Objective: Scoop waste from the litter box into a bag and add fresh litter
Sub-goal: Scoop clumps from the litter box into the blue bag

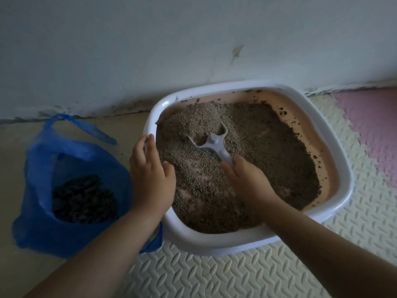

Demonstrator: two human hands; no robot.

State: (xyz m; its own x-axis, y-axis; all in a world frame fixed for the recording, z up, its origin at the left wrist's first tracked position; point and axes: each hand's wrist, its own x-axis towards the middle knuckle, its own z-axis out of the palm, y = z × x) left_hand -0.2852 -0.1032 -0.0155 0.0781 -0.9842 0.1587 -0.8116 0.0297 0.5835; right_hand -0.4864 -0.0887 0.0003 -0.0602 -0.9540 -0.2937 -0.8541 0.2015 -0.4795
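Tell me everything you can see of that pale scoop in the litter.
The scoop is pale grey-white, plastic by its look. A flat handle runs down-right into the right hand, which grips its end. At the neck two curved struts fork out to the head's sides. The head points away from the camera and is dug into the brown litter, which hides its floor. It lies inside the litter box, left of middle.

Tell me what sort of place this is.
Probably indoors at home, at floor level: a litter box sits on foam mats beside a pale wall, a blue bag next to it.
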